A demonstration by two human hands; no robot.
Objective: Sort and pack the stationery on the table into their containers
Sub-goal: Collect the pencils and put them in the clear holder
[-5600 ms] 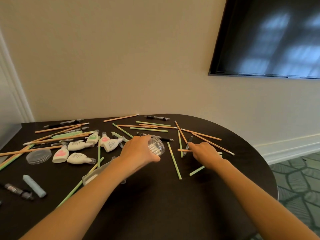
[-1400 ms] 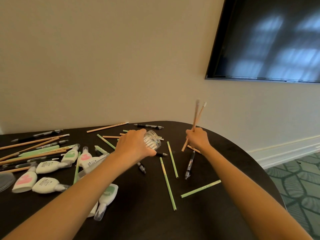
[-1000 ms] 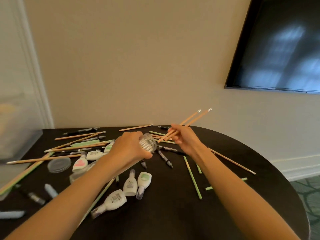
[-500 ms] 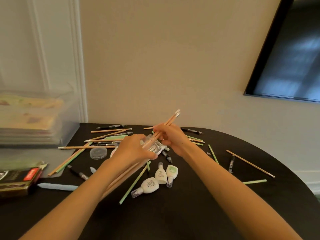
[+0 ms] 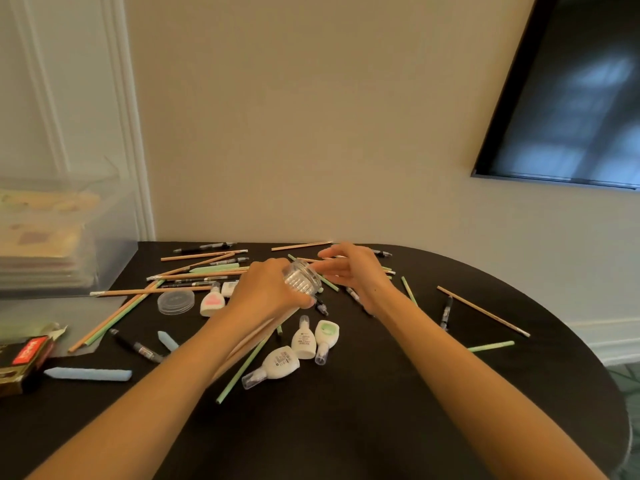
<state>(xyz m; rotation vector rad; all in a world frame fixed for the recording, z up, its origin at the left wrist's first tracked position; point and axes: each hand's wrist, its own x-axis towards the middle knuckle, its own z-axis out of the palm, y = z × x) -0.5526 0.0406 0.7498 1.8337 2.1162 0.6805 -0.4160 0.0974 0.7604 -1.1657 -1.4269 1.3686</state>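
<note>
My left hand [image 5: 266, 292] grips a clear plastic pencil tube [image 5: 302, 280] near its open mouth, tilted over the middle of the dark table [image 5: 346, 427]. Orange pencils [image 5: 247, 342] lie inside the tube, running back under my left wrist. My right hand [image 5: 356, 271] hovers just right of the mouth with fingers spread and holds nothing. The tube's clear lid [image 5: 175, 301] lies flat to the left. Loose orange and green pencils [image 5: 194, 271], pens [image 5: 445, 311] and white correction-tape bottles [image 5: 304, 341] are scattered around both hands.
A clear storage box [image 5: 62, 244] with paper stands at the far left, a red-and-black carton [image 5: 27, 355] in front of it. Blue chalk sticks [image 5: 88, 374] lie at front left. One orange pencil [image 5: 483, 311] and one green pencil [image 5: 490, 346] lie near the right edge. A wall screen [image 5: 571, 98] hangs behind.
My right hand picked up orange pencils, carried them left to the tube and slid them in. It has let go and now holds nothing. My view swung left.
</note>
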